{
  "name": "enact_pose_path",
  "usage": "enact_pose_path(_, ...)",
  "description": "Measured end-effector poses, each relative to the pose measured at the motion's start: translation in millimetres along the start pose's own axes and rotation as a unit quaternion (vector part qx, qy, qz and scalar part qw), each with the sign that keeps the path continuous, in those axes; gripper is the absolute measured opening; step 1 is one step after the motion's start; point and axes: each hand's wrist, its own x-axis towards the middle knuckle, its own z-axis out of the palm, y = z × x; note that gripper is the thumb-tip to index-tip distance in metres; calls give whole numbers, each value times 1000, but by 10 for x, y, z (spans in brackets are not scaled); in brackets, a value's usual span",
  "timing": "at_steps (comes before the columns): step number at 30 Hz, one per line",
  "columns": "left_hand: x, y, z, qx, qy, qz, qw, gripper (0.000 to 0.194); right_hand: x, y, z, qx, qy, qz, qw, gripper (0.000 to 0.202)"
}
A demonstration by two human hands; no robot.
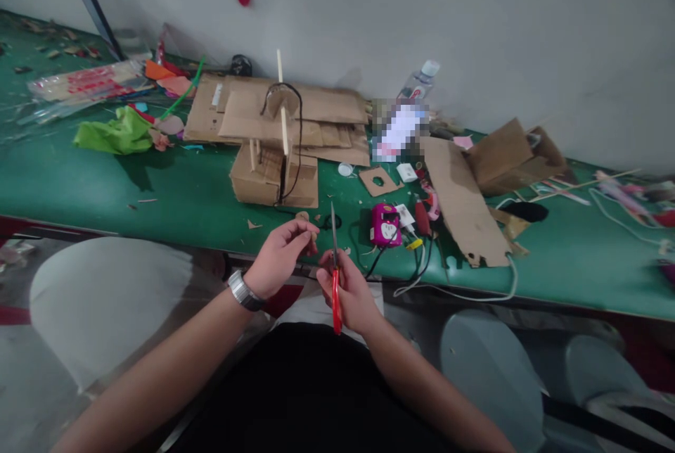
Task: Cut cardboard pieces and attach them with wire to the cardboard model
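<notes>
Edge: green table (pixel 184 196) is ending just beneath my hands, open room spreading at 10 o'clock | Right hand (pixel 357 298): holding red scissors (pixel 336 291), blades pointing to 12 | Left hand (pixel 277 259): bending its fingers narrow, holding what I cannot tell; scissors are sitting at its 3 o'clock

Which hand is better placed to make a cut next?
Probably the right hand: it holds the red-handled scissors, blades pointing away from the body toward the green tabletop. The left hand has its fingertips drawn together; whether they pinch something is unclear.
</notes>
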Motion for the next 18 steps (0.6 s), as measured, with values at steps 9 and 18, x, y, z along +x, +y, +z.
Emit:
enact_pose_path(9,-113,-61,125,49,-35,-1,998,14,156,-141,-3,2,70,-41,997,40)
enact_pose_path(18,-82,9,65,49,-8,21,999,22,158,-242,-139,46,73,-40,995,46)
